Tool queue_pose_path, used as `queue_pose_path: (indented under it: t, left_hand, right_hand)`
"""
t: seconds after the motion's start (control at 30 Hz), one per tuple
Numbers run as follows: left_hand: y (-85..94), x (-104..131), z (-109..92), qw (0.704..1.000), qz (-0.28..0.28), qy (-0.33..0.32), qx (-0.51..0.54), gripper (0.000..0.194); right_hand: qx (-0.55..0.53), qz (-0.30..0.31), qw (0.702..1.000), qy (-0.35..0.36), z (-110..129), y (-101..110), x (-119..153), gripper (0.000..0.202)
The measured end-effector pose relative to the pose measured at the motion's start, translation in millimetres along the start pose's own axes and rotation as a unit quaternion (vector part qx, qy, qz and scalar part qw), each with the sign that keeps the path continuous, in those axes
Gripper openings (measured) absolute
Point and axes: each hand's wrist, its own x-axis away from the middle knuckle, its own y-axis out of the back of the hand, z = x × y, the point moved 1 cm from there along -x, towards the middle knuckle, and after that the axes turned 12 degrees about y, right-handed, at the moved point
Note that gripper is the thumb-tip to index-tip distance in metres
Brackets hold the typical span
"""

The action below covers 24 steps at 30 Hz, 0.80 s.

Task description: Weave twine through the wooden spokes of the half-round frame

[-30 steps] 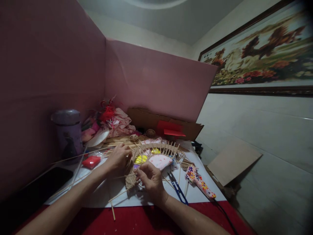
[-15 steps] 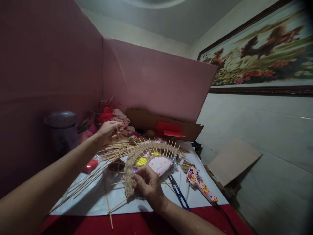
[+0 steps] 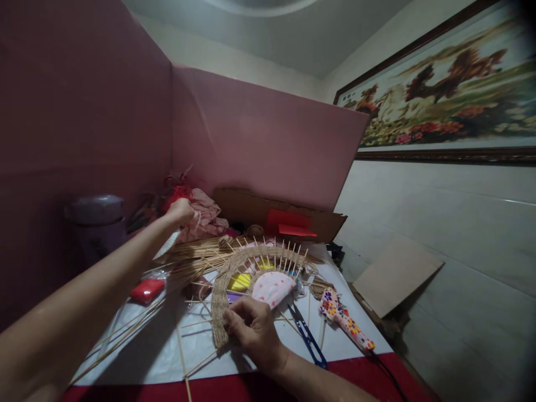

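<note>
A woven twine arch (image 3: pixel 218 301) with thin wooden sticks poking through it lies on the white sheet, around a half-round white cloth piece with red spots (image 3: pixel 274 287). My right hand (image 3: pixel 253 329) pinches the lower left end of the arch between thumb and fingers. Farther back and to the left, my left hand (image 3: pixel 183 214) is raised with its fingers curled, in front of the pink cloth; what it holds, if anything, is too blurred to make out. Blue snips (image 3: pixel 307 338) lie right of my right hand.
A flowered glue gun (image 3: pixel 345 321) with a black cord lies at the right. Bundled sticks (image 3: pixel 201 254) spread over the left side, near a red packet (image 3: pixel 147 290). A lidded purple container (image 3: pixel 98 223) stands far left; cardboard (image 3: pixel 247 204) leans behind.
My left hand has moved left and slightly up, and its fingers now look more curled. My right hand keeps its place at the end of the arch. The view has shifted slightly.
</note>
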Motion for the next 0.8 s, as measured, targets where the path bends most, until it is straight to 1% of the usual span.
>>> queue_pose_path:
  t: [0.07, 0.13, 0.2, 0.27, 0.3, 0.33, 0.4, 0.47, 0.53, 0.6, 0.67, 0.7, 0.73, 0.8]
  left_hand:
    - [-4.1, 14, 5, 0.999, -0.005, -0.009, -0.04, 0.021]
    - [-6.8, 36, 9, 0.997, 0.001, -0.035, -0.064, 0.027]
    - [-7.3, 66, 11, 0.995, 0.014, -0.069, -0.077, 0.029]
    - [-6.7, 100, 14, 0.987, 0.051, -0.114, -0.103, 0.025]
    - [-6.1, 116, 18, 0.984, 0.062, -0.12, -0.114, 0.024]
    - [-5.9, 132, 22, 0.984, 0.075, -0.11, -0.114, 0.025]
    - [-7.6, 157, 32, 0.982, 0.112, -0.098, -0.113, 0.025]
    - [-12.3, 173, 43, 0.975, 0.14, -0.09, -0.144, 0.025]
    - [-17.9, 180, 51, 0.969, 0.137, -0.105, -0.175, 0.025]
    - [-22.4, 182, 54, 0.963, 0.125, -0.121, -0.208, 0.025]
    - [-24.7, 181, 54, 0.955, 0.114, -0.129, -0.241, 0.025]
    - [-25.2, 180, 53, 0.952, 0.107, -0.133, -0.256, 0.025]
    - [-25.7, 179, 52, 0.949, 0.096, -0.139, -0.268, 0.025]
    - [-27.6, 177, 52, 0.945, 0.077, -0.15, -0.279, 0.024]
  right_hand:
    - [-0.003, -0.007, 1.0, -0.002, 1, 0, 1, 0.02]
    - [-0.007, -0.016, 1.0, -0.002, 1, 2, 1, 0.02]
    - [-0.006, -0.032, 0.999, 0.006, 2, 5, 0, 0.02]
    - [0.006, -0.046, 0.999, 0.022, 2, 9, -2, 0.021]
    - [0.018, -0.05, 0.998, 0.032, 3, 11, -2, 0.022]
    - [0.034, -0.054, 0.997, 0.042, 3, 14, -3, 0.023]
    - [0.075, -0.056, 0.994, 0.064, 3, 17, -5, 0.025]
    - [0.111, -0.052, 0.989, 0.079, 3, 19, -7, 0.026]
    - [0.12, -0.053, 0.989, 0.072, 4, 21, -10, 0.026]
    - [0.087, -0.074, 0.993, 0.032, 6, 22, -12, 0.028]
    - [0.0, -0.109, 0.993, -0.055, 8, 23, -14, 0.029]
    - [-0.055, -0.125, 0.984, -0.115, 9, 25, -13, 0.03]
    - [-0.109, -0.138, 0.968, -0.179, 11, 26, -11, 0.029]
    - [-0.195, -0.153, 0.922, -0.298, 14, 29, -4, 0.028]
